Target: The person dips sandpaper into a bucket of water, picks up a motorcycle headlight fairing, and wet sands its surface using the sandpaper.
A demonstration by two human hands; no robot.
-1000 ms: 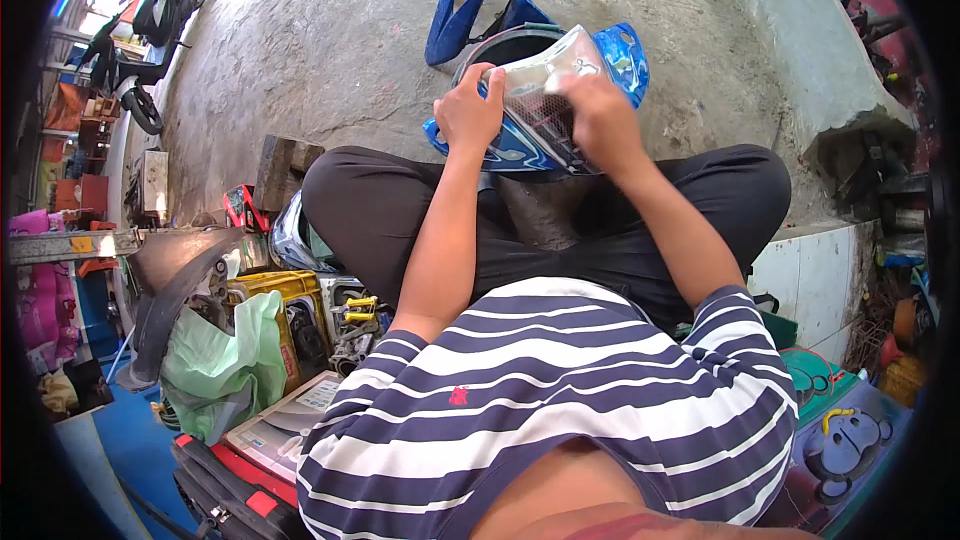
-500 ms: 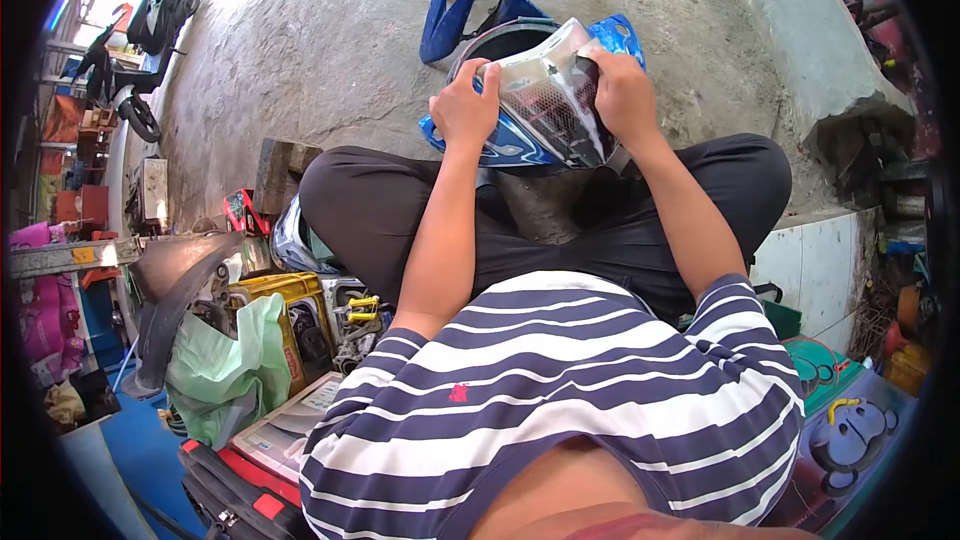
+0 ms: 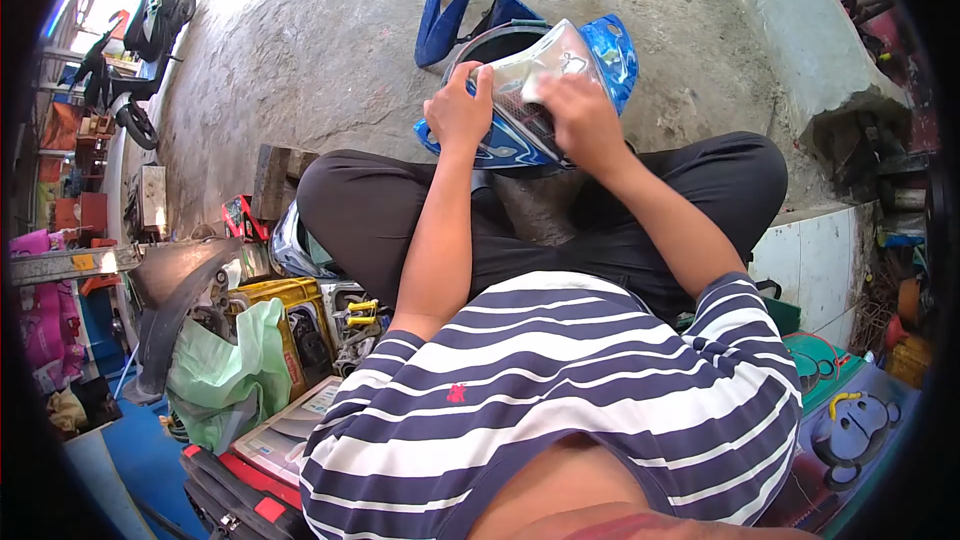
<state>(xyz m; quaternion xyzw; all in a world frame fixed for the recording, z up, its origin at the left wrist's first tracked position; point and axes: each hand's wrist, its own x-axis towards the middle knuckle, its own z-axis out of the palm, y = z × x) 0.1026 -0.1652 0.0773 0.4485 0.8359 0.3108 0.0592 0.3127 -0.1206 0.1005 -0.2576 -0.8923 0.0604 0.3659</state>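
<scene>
A blue motorcycle headlight fairing (image 3: 618, 52) with a clear, patterned lens part (image 3: 568, 45) rests at my lap, in front of my crossed legs. My left hand (image 3: 459, 110) grips its left edge, fingers bent over the rim. On the lens, my right hand (image 3: 580, 120) presses with curled fingers against a small whitish piece (image 3: 532, 87), perhaps a cloth; its exact shape is hidden. Beyond the fairing, a second blue plastic frame (image 3: 438, 15) lies on the concrete floor.
A motorbike (image 3: 150, 40) stands at the upper left. At my left are a green plastic bag (image 3: 225, 370), a yellow case (image 3: 285, 290) and a black-red tool bag (image 3: 230, 500). A low tiled wall (image 3: 805, 260) and a teal case (image 3: 830, 380) are at my right.
My right hand has moved left from the lens part's right edge onto its middle, where a whitish piece shows at its fingers. My left hand keeps its hold, and the fairing has turned slightly.
</scene>
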